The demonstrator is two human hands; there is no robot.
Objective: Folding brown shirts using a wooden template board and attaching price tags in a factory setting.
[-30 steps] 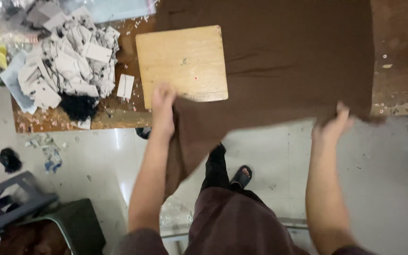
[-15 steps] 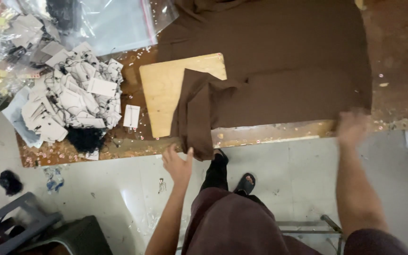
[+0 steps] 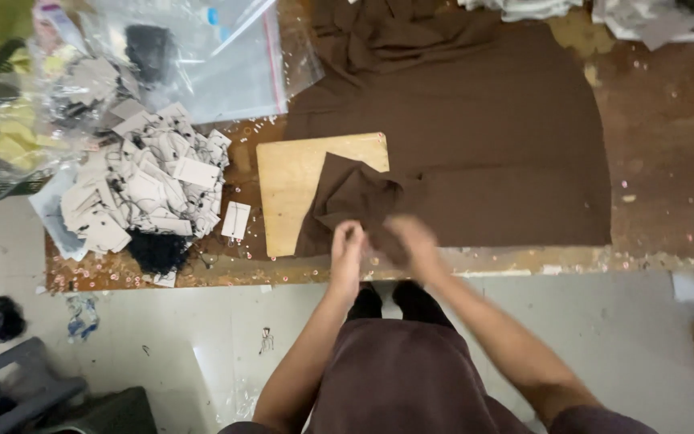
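We have both hands together at the near edge of the worn wooden worktable [image 3: 660,145], right where the folded corner of the large dark brown cloth [image 3: 475,153] comes down to us. Our left hand [image 3: 347,245] is closed, fingers [image 3: 353,235] curled in on the loose lower tip of that fold; it looks pinched on the fabric, though the motion blur keeps us from being sure how firm the hold is. Our right hand [image 3: 413,241] lies just beside it, touching the same brown edge, its fingers bent and blurred, so we cannot tell whether they have actually closed on the cloth.

The cloth spreads away from our fingers across the middle and right of the table, flat for the most part, bunched at the far end. Its folded flap lies over the right half of the pale rectangular plywood board [image 3: 291,193], directly beyond our knuckles.

Left of the board sits a heap of small white paper tags with dark strings [image 3: 146,193], and beyond that clear plastic zip bags [image 3: 202,64].
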